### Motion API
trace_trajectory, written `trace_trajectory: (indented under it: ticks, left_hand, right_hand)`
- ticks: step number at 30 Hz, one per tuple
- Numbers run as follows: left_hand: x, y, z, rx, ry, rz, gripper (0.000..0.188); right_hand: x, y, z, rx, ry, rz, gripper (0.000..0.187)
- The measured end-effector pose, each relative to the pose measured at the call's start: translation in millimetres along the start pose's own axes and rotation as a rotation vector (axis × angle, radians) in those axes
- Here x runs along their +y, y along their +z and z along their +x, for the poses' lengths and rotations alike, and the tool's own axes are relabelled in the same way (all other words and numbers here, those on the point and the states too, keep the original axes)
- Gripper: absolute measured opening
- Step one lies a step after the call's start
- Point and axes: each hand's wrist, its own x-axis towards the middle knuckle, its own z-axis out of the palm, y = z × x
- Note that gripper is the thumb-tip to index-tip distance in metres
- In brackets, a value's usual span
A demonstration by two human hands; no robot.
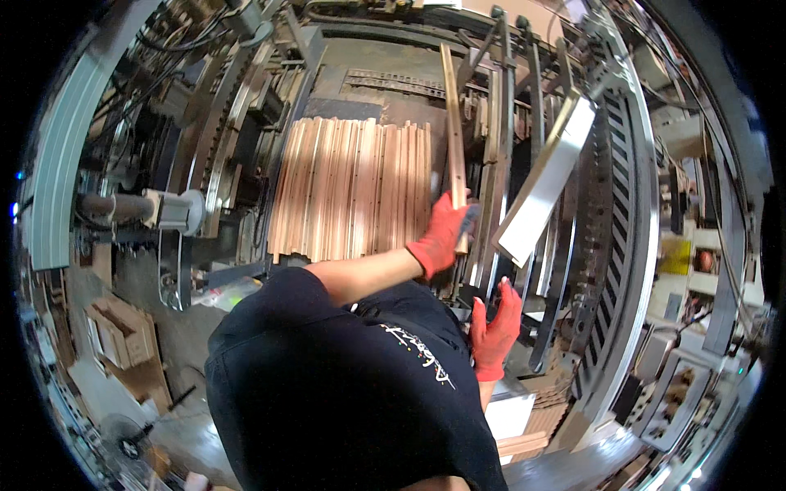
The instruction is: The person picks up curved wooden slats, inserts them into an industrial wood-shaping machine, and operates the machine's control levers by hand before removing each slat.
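A broad row of wooden strips (352, 188) lies side by side at eleven o'clock; one more is in hand.
From here, the left hand (442, 237), red-gloved, has its fingers wrapped round the near end of a single strip (452, 114) that points to half past twelve, apart from the row. At four o'clock the right hand (495, 331) is loosely spread, seemingly holding nothing, below a white-faced bar (550, 184). How many strips remain, I can't tell.
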Motion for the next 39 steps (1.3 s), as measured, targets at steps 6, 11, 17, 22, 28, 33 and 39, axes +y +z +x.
trace_trajectory:
  ticks: [6, 11, 17, 22, 28, 33, 39]
  left_hand:
    - [-57, -160, 91, 0.279, 0.033, 0.648, 0.057]
    - [-91, -233, 97, 0.492, 0.091, 0.999, 0.052]
    - [-115, -273, 101, 0.570, -0.139, 1.158, 0.057]
    - [-125, -280, 118, 0.681, -0.484, 1.298, 0.040]
    - [-183, -314, 152, 1.079, -0.533, 1.342, 0.024]
    - [-188, -316, 138, 0.995, -0.528, 1.342, 0.028]
    - [-180, -313, 124, 0.128, -0.509, 1.592, 0.035]
  right_hand:
    - [49, 34, -32, -0.050, 0.032, -0.263, 0.059]
    - [71, 55, -40, -0.080, 0.163, -0.092, 0.050]
    - [83, 60, -46, -0.146, 0.372, 0.054, 0.045]
    - [80, 59, -47, -0.185, 0.473, 0.150, 0.044]
    - [85, 59, -44, -0.204, 0.483, 0.224, 0.043]
    - [86, 59, -47, -0.235, 0.516, 0.233, 0.041]
    - [68, 58, -55, -0.220, 0.533, 0.093, 0.037]
